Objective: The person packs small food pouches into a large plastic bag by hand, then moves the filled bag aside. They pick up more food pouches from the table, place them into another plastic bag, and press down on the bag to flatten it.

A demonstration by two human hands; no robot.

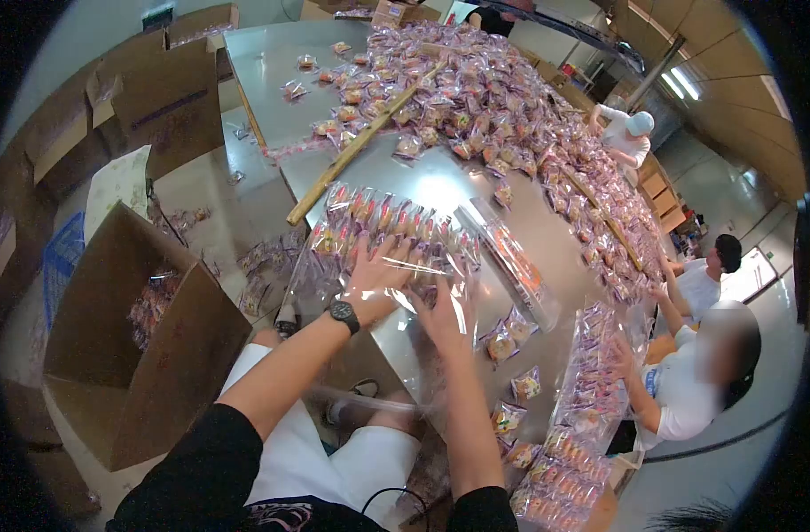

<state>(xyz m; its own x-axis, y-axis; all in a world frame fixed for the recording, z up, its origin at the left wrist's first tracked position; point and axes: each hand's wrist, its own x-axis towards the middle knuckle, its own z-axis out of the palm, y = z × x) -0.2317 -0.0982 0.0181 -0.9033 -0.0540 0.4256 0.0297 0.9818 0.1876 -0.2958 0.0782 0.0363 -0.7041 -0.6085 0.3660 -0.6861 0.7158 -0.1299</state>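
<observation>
Rows of wrapped packets point(387, 217) were observed under a clear plastic bag point(314, 277) at the near edge of the metal table point(265, 84). The left hand point(378, 282) was laid with fingers extended against the packets, and the right hand point(442, 312) was held partly open beside it under the film; whether anything was gripped by either could not be told. Beyond, a wooden strip point(360, 146) was seen beside a heap of loose packets point(485, 111), and an open cardboard box point(170, 381) was noted at left.
</observation>
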